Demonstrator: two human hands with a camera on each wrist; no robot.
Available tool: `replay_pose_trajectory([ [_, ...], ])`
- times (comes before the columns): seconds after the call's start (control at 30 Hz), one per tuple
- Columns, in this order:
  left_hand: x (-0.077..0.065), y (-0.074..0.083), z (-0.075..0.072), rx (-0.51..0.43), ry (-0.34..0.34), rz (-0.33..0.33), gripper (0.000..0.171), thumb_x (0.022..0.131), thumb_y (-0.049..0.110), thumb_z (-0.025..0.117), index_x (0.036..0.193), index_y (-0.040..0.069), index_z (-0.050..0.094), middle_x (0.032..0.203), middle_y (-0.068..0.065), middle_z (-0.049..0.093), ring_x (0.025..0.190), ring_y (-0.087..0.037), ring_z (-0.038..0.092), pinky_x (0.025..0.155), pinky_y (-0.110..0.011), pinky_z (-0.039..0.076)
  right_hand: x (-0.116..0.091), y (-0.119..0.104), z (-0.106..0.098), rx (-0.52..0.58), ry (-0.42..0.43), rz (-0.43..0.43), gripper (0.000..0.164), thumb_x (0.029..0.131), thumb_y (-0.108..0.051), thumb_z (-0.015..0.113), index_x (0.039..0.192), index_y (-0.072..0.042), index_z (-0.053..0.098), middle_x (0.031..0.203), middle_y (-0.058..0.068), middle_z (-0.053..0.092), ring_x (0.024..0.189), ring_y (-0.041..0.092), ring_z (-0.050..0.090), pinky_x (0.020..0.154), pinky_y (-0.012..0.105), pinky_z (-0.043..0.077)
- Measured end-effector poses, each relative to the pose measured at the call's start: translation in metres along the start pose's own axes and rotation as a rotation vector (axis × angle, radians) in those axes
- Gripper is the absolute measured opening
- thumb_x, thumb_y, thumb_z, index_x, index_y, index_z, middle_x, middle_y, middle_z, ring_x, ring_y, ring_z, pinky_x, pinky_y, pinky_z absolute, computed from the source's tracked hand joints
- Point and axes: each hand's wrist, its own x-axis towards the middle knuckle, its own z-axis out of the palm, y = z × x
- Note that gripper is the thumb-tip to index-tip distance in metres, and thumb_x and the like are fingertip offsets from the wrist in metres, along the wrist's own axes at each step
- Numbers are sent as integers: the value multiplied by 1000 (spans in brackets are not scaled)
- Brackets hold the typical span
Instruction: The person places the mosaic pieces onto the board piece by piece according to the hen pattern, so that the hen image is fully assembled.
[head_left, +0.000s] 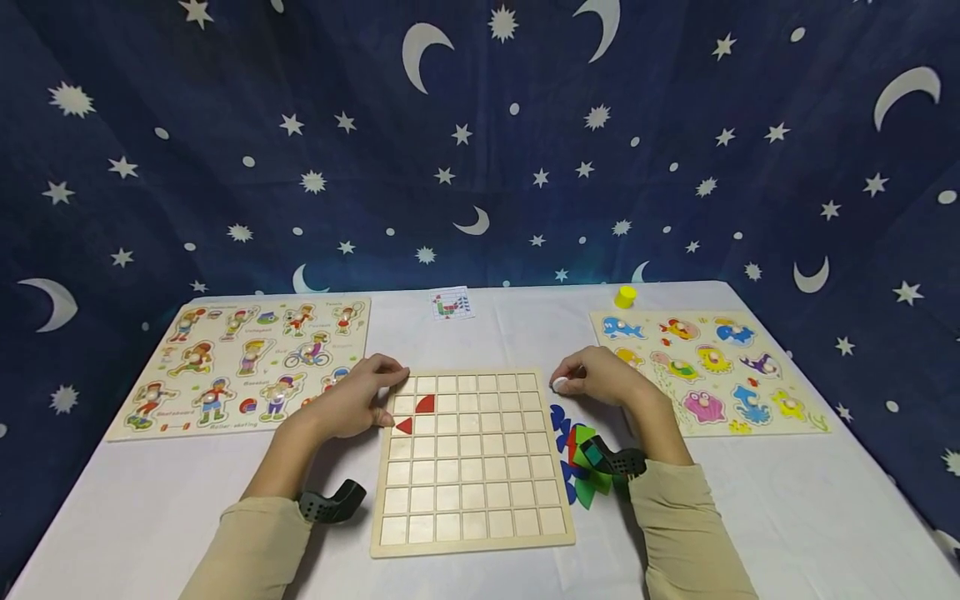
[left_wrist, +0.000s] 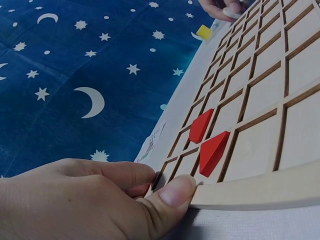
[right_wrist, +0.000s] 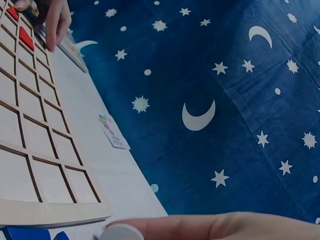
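Observation:
A wooden grid board (head_left: 472, 547) lies in front of me, divided into square cells. My left hand (head_left: 351, 402) holds its upper left corner, thumb on the side edge and fingers at the far end, as the left wrist view shows close up. Near that hand sit two red pieces in cells: a quarter circle (head_left: 425, 405) and a triangle (head_left: 405, 426). Just off the board's upper right corner, my right hand (head_left: 606, 377) pinches a white round piece (right_wrist: 122, 233) between thumb and finger. Loose blue, green and red pieces (head_left: 585, 493) lie beside the board's right edge, below that hand.
A sports-figure puzzle board (head_left: 247, 367) lies at the left, a sea-animal puzzle board (head_left: 720, 383) at the right. Behind the grid board lies a small picture card (head_left: 452, 303). A yellow cylinder (head_left: 625, 297) stands at the back right, before a starry blue cloth (head_left: 480, 150).

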Motion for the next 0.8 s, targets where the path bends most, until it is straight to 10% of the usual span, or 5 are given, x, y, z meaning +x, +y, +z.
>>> replay_pose_trajectory([
  [0.3,-1,-2,1,0,8,4,69,77,15,76,138,-2,47,137,-17,44,126,-34,41,102,-50,39,6,-3,4,88,143,-71,16,86,-17,69,99,-12,77,101,6,73,104,26,66,94,45,50],
  [0.8,0,-1,-1,11,0,2,68,77,16,76,137,-1,49,136,-16,44,126,-34,41,102,-49,39,14,-7,15,90,269,-178,29,76,-13,78,105,-12,74,95,2,62,79,13,54,69,22,48],
])
